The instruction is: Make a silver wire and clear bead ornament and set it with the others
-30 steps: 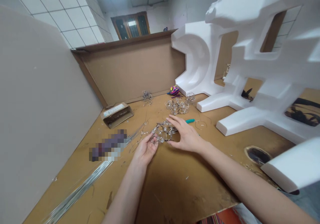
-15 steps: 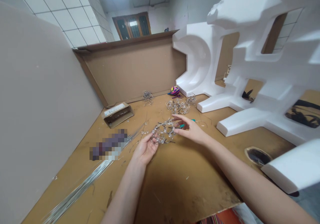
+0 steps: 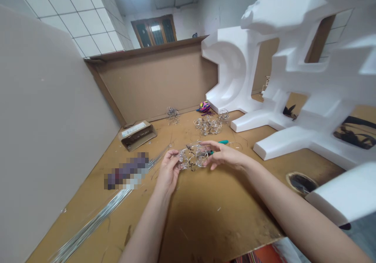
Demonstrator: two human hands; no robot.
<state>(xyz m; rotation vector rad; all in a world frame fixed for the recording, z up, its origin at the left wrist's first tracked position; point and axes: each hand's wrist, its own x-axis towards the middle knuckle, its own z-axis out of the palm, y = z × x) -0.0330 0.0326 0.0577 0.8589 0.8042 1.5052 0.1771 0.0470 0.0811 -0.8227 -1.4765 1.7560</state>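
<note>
Both my hands hold a tangle of silver wire loops with clear beads [image 3: 193, 157] a little above the brown tabletop [image 3: 199, 212]. My left hand [image 3: 168, 171] pinches its left side, fingers curled. On the cluster's right side my right hand [image 3: 225, 156] grips with fingers closed round the wire. Just behind my right hand lies a green-handled tool [image 3: 221, 142], partly hidden by it.
More wire-and-bead clusters [image 3: 208, 125] lie further back, near a pink and yellow toy [image 3: 203, 107]. A small cardboard box [image 3: 137, 134] and a bundle of long metal rods [image 3: 96, 220] sit at left. Big white foam blocks [image 3: 293, 83] fill the right. Cardboard walls stand left and behind.
My right hand has drawn back from a reach over the cluster and closed on its right side. Both hands have lifted the cluster slightly and turned it.
</note>
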